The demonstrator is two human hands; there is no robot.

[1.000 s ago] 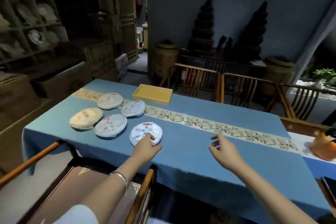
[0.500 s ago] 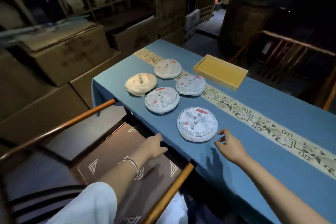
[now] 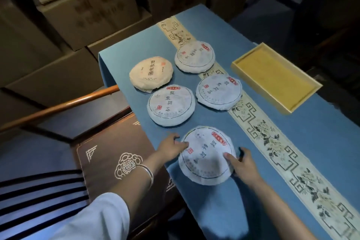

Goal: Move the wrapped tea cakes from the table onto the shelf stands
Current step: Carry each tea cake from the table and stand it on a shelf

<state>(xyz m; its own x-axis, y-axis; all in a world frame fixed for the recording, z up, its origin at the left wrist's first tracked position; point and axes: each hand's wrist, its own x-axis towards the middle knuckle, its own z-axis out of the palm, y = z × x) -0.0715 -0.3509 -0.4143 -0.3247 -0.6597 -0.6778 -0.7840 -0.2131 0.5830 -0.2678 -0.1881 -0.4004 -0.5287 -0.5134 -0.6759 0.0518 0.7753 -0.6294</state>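
Several paper-wrapped round tea cakes lie on the blue tablecloth [image 3: 224, 210]. The nearest white cake [image 3: 207, 157] sits between my hands. My left hand [image 3: 170, 147] touches its left edge with fingers curled onto the rim. My right hand [image 3: 240, 162] grips its right edge, thumb on top and fingers round the side. Beyond it lie a white cake [image 3: 171, 105], another white one [image 3: 219, 91], a third white one [image 3: 194, 56] and a tan cake [image 3: 151, 73]. No shelf stand is in view.
A shallow yellow wooden tray [image 3: 275, 77] lies at the table's right. A patterned runner [image 3: 272, 138] crosses the cloth. A wooden chair with a brown cushion [image 3: 113, 160] stands at the left edge. Stacked cardboard boxes [image 3: 81, 6] fill the back left.
My view swung left and down toward the cakes. My left hand rose from the chair side to the nearest cake's left edge, and my right hand closed onto its right edge.
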